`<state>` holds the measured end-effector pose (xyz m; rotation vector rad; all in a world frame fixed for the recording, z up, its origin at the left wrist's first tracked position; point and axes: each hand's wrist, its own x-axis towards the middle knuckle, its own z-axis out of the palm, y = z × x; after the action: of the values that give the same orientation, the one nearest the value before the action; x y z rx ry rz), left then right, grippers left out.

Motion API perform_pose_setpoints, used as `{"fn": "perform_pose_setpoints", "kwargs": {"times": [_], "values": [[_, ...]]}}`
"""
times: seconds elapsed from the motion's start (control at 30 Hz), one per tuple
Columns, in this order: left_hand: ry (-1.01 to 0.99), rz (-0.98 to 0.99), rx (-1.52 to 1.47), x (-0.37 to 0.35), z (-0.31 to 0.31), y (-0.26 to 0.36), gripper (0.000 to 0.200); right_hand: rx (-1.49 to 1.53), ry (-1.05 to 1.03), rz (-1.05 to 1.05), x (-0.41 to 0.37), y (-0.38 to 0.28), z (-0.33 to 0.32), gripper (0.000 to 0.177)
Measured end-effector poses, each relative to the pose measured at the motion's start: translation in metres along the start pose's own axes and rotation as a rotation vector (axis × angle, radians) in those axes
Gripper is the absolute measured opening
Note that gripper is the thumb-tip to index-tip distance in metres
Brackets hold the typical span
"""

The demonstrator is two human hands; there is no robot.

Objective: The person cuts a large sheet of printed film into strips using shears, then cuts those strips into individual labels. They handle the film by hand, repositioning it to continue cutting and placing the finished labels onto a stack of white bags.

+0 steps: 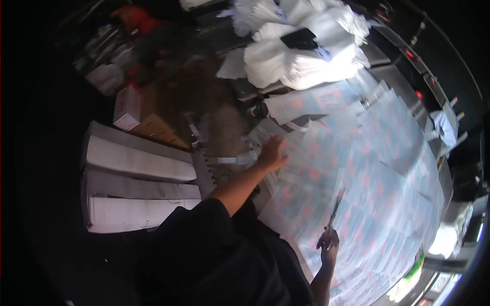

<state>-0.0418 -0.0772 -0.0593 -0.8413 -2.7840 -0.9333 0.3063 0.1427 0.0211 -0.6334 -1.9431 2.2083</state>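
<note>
My left hand (274, 153) is over the left edge of a wide spread of thin, pale bluish sheets with red marks (357, 158). Its fingers look apart and slightly blurred, with nothing visible in them. Lower and to the right, my right hand (328, 239) is closed around the handles of metal scissors (335, 211). The blades point up and away over the sheets, and blur hides whether they are parted.
White stacked material (306, 64) lies at the top, with a dark flat object (299, 39) on it. Long white boxes (138, 160) and a brown carton (161, 130) stand at left. A person in red (140, 20) is at upper left. White cloth (445, 127) hangs at right.
</note>
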Motion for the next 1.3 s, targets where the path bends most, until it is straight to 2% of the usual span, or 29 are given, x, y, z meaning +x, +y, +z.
{"fn": "perform_pose_setpoints", "kwargs": {"times": [0.03, 0.1, 0.2, 0.23, 0.3, 0.33, 0.4, 0.43, 0.5, 0.57, 0.63, 0.7, 0.77, 0.83, 0.9, 0.93, 0.97, 1.03, 1.07, 1.1, 1.17, 1.3], "values": [[0.137, 0.013, -0.029, -0.004, -0.007, -0.002, 0.066, -0.015, 0.011, 0.078, 0.0, -0.004, 0.007, 0.038], [0.309, 0.0, 0.103, -0.002, -0.007, -0.03, 0.064, 0.047, 0.005, 0.12, 0.004, 0.005, 0.018, 0.037], [0.392, -0.378, 0.003, 0.01, -0.017, -0.081, 0.07, -0.014, 0.023, 0.243, 0.016, -0.008, 0.05, 0.035], [0.374, -0.36, -0.007, 0.019, -0.022, -0.102, 0.07, -0.007, 0.05, 0.244, 0.021, -0.011, 0.06, 0.035], [0.322, -0.642, -0.039, 0.035, -0.022, -0.133, 0.074, -0.029, 0.09, 0.236, 0.028, -0.014, 0.082, 0.038], [0.292, -0.625, -0.046, 0.045, -0.045, -0.109, 0.074, 0.03, 0.134, 0.218, 0.032, -0.015, 0.094, 0.04], [-0.132, -0.922, -0.453, 0.064, -0.091, -0.067, 0.075, 0.06, 0.173, 0.224, 0.046, -0.015, 0.109, 0.04], [-0.168, -0.912, -0.452, 0.063, -0.077, -0.079, 0.075, 0.086, 0.18, 0.227, 0.049, -0.015, 0.115, 0.041], [-0.104, -0.795, -0.401, 0.058, -0.055, -0.124, 0.067, 0.077, 0.232, 0.225, 0.057, -0.024, 0.128, 0.041], [-0.12, -0.646, -0.334, 0.056, -0.071, -0.144, 0.045, 0.065, 0.29, 0.215, 0.061, -0.031, 0.132, 0.041], [-0.27, -0.559, -0.53, 0.064, -0.142, -0.099, 0.022, 0.118, 0.395, 0.144, 0.054, -0.032, 0.136, 0.041], [-0.251, -0.119, -0.239, 0.073, -0.182, -0.073, 0.01, 0.104, 0.464, 0.142, 0.047, -0.031, 0.138, 0.041], [-0.267, -0.008, -0.283, 0.083, -0.213, -0.029, 0.01, 0.242, 0.554, 0.102, 0.039, -0.026, 0.141, 0.039], [-0.272, 0.098, -0.336, 0.092, -0.229, 0.015, 0.009, 0.249, 0.626, 0.102, 0.029, -0.017, 0.143, 0.035], [-0.166, 0.176, -0.57, 0.101, -0.232, 0.047, 0.008, 0.315, 0.661, 0.061, 0.019, -0.011, 0.144, 0.031], [-0.154, 0.208, -0.579, 0.107, -0.225, 0.052, 0.009, 0.289, 0.682, 0.07, 0.015, -0.015, 0.147, 0.029], [-0.167, 0.222, -0.593, 0.111, -0.215, 0.06, 0.009, 0.288, 0.705, 0.065, 0.011, -0.013, 0.146, 0.029], [-0.211, -0.047, -1.111, 0.114, -0.189, 0.077, 0.009, 0.282, 0.724, 0.111, 0.002, -0.002, 0.142, 0.027], [-0.246, -0.118, -1.214, 0.115, -0.169, 0.074, 0.01, 0.368, 0.697, 0.118, -0.001, 0.005, 0.139, 0.027], [-0.264, -0.111, -1.218, 0.11, -0.151, 0.072, 0.01, 0.372, 0.716, 0.114, -0.006, 0.011, 0.137, 0.027], [-0.262, -0.455, -1.338, 0.098, -0.115, 0.07, 0.012, 0.465, 0.601, 0.181, -0.013, 0.02, 0.13, 0.028], [-0.236, -0.537, -1.325, 0.052, -0.038, 0.046, 0.012, 0.458, 0.563, 0.162, -0.021, 0.038, 0.118, 0.033]]}}
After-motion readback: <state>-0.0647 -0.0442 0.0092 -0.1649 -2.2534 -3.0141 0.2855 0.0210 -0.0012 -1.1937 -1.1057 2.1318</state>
